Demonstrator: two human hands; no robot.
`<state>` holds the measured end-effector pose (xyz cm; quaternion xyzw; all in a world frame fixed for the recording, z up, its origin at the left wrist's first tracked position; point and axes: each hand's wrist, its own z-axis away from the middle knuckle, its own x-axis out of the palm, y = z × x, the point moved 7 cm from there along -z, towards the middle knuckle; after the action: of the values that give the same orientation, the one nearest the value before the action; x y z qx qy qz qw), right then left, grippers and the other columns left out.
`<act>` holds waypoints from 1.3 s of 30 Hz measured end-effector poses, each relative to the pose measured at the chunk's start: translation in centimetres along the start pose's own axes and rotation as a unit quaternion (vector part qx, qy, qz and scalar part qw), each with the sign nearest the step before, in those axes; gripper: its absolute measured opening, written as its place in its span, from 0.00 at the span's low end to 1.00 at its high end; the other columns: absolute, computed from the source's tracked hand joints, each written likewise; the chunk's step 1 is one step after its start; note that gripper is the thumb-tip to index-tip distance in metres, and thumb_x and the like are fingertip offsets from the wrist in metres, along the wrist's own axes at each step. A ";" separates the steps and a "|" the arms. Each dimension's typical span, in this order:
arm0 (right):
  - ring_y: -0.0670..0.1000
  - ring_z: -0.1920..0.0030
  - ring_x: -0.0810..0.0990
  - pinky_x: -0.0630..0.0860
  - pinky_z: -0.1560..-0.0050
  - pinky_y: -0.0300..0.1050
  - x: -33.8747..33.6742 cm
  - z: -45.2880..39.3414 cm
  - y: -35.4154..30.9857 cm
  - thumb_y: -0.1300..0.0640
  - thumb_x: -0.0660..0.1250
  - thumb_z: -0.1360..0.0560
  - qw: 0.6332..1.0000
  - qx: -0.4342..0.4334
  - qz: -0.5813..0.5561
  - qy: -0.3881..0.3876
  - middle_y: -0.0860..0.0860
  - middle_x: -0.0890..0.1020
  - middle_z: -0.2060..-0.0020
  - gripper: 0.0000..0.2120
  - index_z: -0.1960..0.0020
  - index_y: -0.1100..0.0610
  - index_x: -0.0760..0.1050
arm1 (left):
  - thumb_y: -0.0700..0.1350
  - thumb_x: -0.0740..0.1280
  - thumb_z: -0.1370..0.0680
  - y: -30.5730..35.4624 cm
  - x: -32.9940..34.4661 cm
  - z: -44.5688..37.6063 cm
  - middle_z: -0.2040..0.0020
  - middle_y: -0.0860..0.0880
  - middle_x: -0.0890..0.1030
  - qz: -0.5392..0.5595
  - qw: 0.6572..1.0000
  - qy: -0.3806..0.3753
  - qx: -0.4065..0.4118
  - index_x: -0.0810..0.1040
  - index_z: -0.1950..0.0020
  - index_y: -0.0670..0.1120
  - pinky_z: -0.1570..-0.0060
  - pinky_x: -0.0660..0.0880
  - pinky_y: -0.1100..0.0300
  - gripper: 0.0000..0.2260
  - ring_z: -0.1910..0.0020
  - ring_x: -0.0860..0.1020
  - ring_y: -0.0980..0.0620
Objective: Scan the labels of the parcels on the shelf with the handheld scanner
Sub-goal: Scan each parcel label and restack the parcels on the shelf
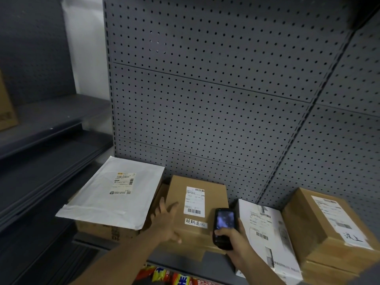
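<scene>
Several parcels lie on a grey shelf [218, 266]. A brown box [176, 194] in the middle carries a white barcode label [195, 201] and a handwritten strip. My left hand [167, 222] lies with straight fingers on the box's left side. My right hand [234, 241] grips a black handheld scanner [223, 225], screen up, just right of the label. A white mailer bag [115, 194] with a label lies at the left on another carton. A white box [269, 237] and a brown box [327, 225], both labelled, stand at the right.
A grey pegboard back panel [205, 99] rises behind the parcels. Dark shelves [45, 157] run along the left, with a cardboard box [6, 112] at the far left edge. Red and yellow packets [170, 277] show on the level below.
</scene>
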<state>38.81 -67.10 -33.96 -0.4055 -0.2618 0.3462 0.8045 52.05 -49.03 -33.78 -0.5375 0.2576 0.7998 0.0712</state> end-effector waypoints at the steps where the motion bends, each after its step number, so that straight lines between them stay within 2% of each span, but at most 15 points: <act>1: 0.61 0.61 0.83 0.79 0.67 0.47 0.0 0.0 0.0 0.75 0.69 0.34 1.000 -0.002 -0.001 0.002 0.66 0.83 0.51 0.35 0.29 0.61 0.68 | 0.54 0.78 0.34 -0.1 0.2 0.0 0.24 0.39 0.33 0.023 1.000 -0.008 -0.003 0.39 0.23 0.58 0.27 0.49 0.41 0.55 0.24 0.45 0.35; 3: 0.61 0.59 0.84 0.80 0.68 0.47 0.1 0.2 -0.2 0.75 0.70 0.36 1.000 -0.007 -0.007 0.011 0.67 0.83 0.48 0.36 0.29 0.60 0.69 | 0.53 0.78 0.34 -0.3 0.6 -0.3 0.24 0.39 0.34 0.071 0.997 -0.020 -0.006 0.38 0.23 0.59 0.26 0.53 0.40 0.56 0.24 0.48 0.35; 7: 0.63 0.56 0.85 0.81 0.66 0.48 0.4 0.6 -0.2 0.71 0.73 0.42 1.000 -0.011 -0.009 0.014 0.66 0.84 0.48 0.41 0.30 0.58 0.70 | 0.49 0.80 0.36 -0.8 0.9 -0.6 0.24 0.39 0.40 0.137 0.990 -0.034 -0.017 0.37 0.23 0.58 0.28 0.59 0.41 0.59 0.25 0.52 0.36; 11: 0.62 0.57 0.84 0.80 0.67 0.47 0.4 1.5 -0.5 0.72 0.72 0.37 1.000 -0.027 0.002 0.008 0.64 0.83 0.47 0.40 0.28 0.55 0.67 | 0.47 0.80 0.36 -0.9 1.1 -0.6 0.26 0.41 0.50 0.167 0.985 -0.035 -0.020 0.35 0.24 0.58 0.30 0.64 0.46 0.60 0.28 0.59 0.40; 15: 0.60 0.58 0.83 0.79 0.67 0.47 0.3 2.2 -0.3 0.75 0.69 0.32 0.999 -0.030 0.002 0.011 0.64 0.83 0.49 0.37 0.27 0.56 0.66 | 0.50 0.79 0.35 -1.1 1.3 -0.6 0.29 0.43 0.54 0.169 0.985 -0.028 -0.011 0.32 0.24 0.57 0.30 0.64 0.48 0.60 0.31 0.64 0.43; 17: 0.59 0.60 0.81 0.77 0.63 0.48 0.1 2.9 -0.1 0.76 0.67 0.30 1.000 -0.004 0.005 0.013 0.63 0.82 0.55 0.29 0.31 0.63 0.70 | 0.51 0.79 0.34 -1.0 1.5 -0.3 0.30 0.43 0.55 0.163 0.986 -0.020 -0.008 0.31 0.24 0.56 0.30 0.64 0.48 0.60 0.31 0.63 0.43; 19: 0.57 0.61 0.79 0.75 0.59 0.47 -0.2 3.8 0.1 0.75 0.66 0.28 1.000 0.018 0.014 0.014 0.61 0.80 0.60 0.19 0.39 0.67 0.75 | 0.52 0.78 0.33 -0.7 1.7 0.5 0.30 0.42 0.55 0.155 0.988 -0.011 -0.004 0.30 0.24 0.55 0.31 0.64 0.48 0.59 0.32 0.63 0.43; 23: 0.58 0.53 0.80 0.78 0.46 0.53 -1.2 6.0 -0.2 0.75 0.68 0.30 1.000 -0.016 0.013 0.008 0.59 0.81 0.53 0.24 0.37 0.60 0.73 | 0.52 0.77 0.32 0.5 1.7 2.4 0.31 0.42 0.56 0.130 0.991 0.025 0.014 0.30 0.25 0.54 0.33 0.64 0.49 0.58 0.32 0.62 0.43; 25: 0.61 0.46 0.80 0.76 0.39 0.56 -1.8 7.2 0.1 0.74 0.70 0.31 1.000 -0.015 -0.007 0.020 0.62 0.81 0.46 0.26 0.34 0.65 0.72 | 0.51 0.78 0.33 1.3 1.8 3.5 0.30 0.43 0.55 0.123 0.991 0.043 0.025 0.30 0.24 0.52 0.33 0.65 0.49 0.59 0.32 0.62 0.43; 26: 0.62 0.44 0.81 0.77 0.41 0.55 -2.0 7.9 0.2 0.74 0.70 0.32 0.999 -0.018 -0.025 0.021 0.63 0.82 0.44 0.28 0.33 0.65 0.71 | 0.51 0.78 0.34 1.8 1.8 4.1 0.29 0.43 0.55 0.122 0.990 0.057 0.033 0.30 0.24 0.50 0.32 0.65 0.49 0.60 0.31 0.62 0.44; 28: 0.63 0.45 0.82 0.81 0.52 0.52 -2.7 9.1 0.5 0.75 0.70 0.34 0.996 -0.044 -0.072 0.003 0.63 0.82 0.43 0.32 0.31 0.61 0.71 | 0.51 0.79 0.36 3.0 1.6 5.5 0.26 0.43 0.53 0.122 0.987 0.091 0.051 0.31 0.24 0.48 0.31 0.65 0.49 0.61 0.29 0.59 0.44; 31: 0.60 0.47 0.83 0.81 0.60 0.48 -3.6 12.5 1.4 0.75 0.68 0.32 0.990 -0.062 -0.113 -0.054 0.61 0.83 0.44 0.29 0.34 0.59 0.72 | 0.48 0.79 0.35 5.6 1.5 8.4 0.24 0.44 0.49 0.113 0.978 0.141 0.102 0.26 0.27 0.49 0.30 0.62 0.50 0.63 0.26 0.57 0.45; 34: 0.60 0.47 0.82 0.81 0.57 0.49 -4.8 16.3 2.0 0.76 0.65 0.31 0.981 -0.082 -0.144 -0.097 0.62 0.82 0.45 0.26 0.36 0.58 0.73 | 0.48 0.79 0.36 8.0 1.9 11.5 0.25 0.43 0.52 0.117 0.967 0.183 0.132 0.23 0.30 0.52 0.30 0.63 0.50 0.63 0.27 0.59 0.45; 36: 0.63 0.43 0.80 0.82 0.53 0.52 -5.6 18.8 2.4 0.77 0.64 0.31 0.974 -0.086 -0.175 -0.117 0.64 0.80 0.40 0.28 0.34 0.59 0.72 | 0.49 0.79 0.36 9.5 2.5 13.5 0.24 0.42 0.52 0.130 0.962 0.201 0.133 0.27 0.27 0.50 0.29 0.63 0.49 0.63 0.27 0.58 0.43; 39: 0.64 0.41 0.78 0.83 0.54 0.52 -7.1 22.8 3.0 0.78 0.62 0.30 0.963 -0.087 -0.215 -0.135 0.66 0.76 0.35 0.30 0.31 0.60 0.70 | 0.49 0.79 0.35 12.0 3.4 16.7 0.24 0.40 0.51 0.151 0.951 0.232 0.135 0.32 0.23 0.47 0.30 0.63 0.47 0.61 0.26 0.56 0.40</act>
<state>17.37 -60.53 -25.32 -0.3571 -0.4783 0.1925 0.7789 32.24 -51.70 -27.98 -0.6481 0.4510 0.6123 -0.0398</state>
